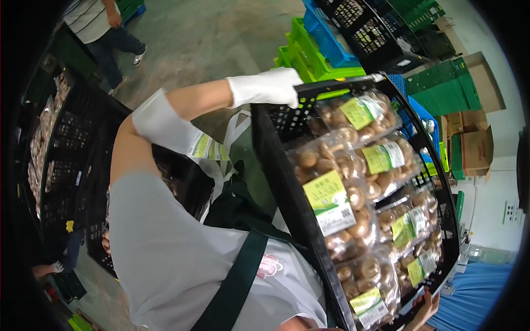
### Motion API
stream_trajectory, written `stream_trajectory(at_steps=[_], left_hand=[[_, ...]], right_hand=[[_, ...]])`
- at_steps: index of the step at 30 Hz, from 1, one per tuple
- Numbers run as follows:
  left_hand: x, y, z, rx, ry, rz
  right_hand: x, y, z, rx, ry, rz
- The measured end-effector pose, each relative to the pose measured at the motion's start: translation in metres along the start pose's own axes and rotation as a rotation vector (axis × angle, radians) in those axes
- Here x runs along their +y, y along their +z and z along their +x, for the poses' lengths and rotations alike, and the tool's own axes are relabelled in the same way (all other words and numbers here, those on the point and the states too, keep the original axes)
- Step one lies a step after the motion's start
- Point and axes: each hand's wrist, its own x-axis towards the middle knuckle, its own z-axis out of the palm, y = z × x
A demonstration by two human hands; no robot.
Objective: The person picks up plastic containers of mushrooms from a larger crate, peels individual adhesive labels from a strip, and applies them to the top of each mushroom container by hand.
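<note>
My left hand (276, 88), in a white glove, grips the far end of a black plastic crate (277, 182). My right hand (428, 303), at the lower right, has its bare fingers curled at the crate's near side rim. The tilted crate holds several clear packs of brown mushrooms (331, 198) with green-and-white labels. A pale plastic sleeve (160, 124) is round my left forearm, with a green-printed strip (207, 147) by it.
Black crates (61, 165) with packs stand at left. A person (105, 49) stands behind them; another's hand (44, 270) shows lower left. Green and blue crates (317, 49) are stacked ahead; cardboard boxes (475, 149) and blue sheeting (469, 298) are at right.
</note>
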Motion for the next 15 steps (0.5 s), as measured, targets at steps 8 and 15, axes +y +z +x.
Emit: stream_trajectory(at_steps=[8,15], left_hand=[[-0.049,-0.052,-0.004,0.061,-0.215,0.002],[-0.175,-0.087,-0.042,0.187,-0.48,-0.159]], right_hand=[[-0.02,0.095,-0.007,-0.173,0.045,-0.056],[-0.055,0.27,0.045,-0.524,0.086,-0.111]])
